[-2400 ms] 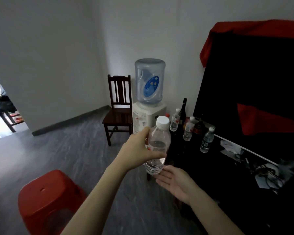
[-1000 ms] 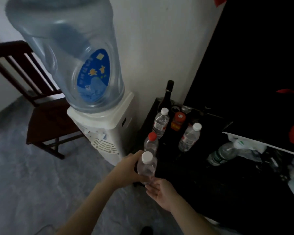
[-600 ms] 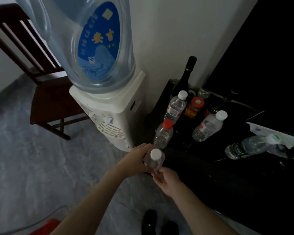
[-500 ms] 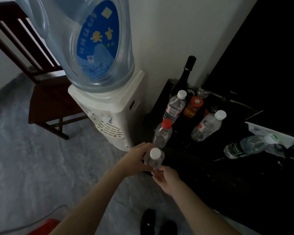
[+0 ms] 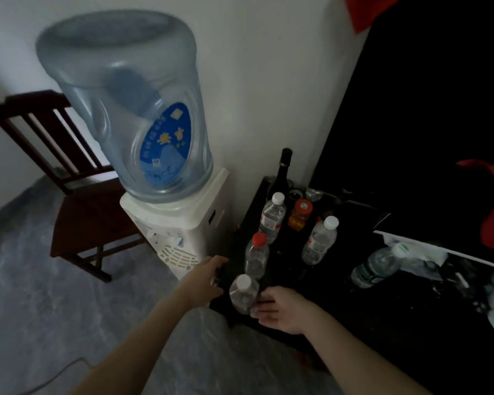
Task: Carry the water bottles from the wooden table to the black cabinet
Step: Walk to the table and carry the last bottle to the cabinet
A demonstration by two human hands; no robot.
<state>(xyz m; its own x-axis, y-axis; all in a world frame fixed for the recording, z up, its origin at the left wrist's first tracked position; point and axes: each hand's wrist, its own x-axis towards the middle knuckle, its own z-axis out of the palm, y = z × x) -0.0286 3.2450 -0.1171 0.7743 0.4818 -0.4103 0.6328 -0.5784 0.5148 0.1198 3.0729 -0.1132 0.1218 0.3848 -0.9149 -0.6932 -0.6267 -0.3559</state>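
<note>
Dim room, you're getting low contrast throughout. Black cabinet (image 5: 411,323) top swallows detail, almost pure black. Wide-angle bends the wall (image 5: 268,81) and water jug (image 5: 131,109) near edges. Slight motion blur on jug; grainy overall, no glare.

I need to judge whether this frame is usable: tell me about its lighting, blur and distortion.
Head view: dim overall, so the black cabinet top shows almost no detail; the white-capped bottle by the right hand is soft but readable; the left hand is slightly blurred; wide-angle distortion makes the water jug bulge and lean; no strong glare.
</note>
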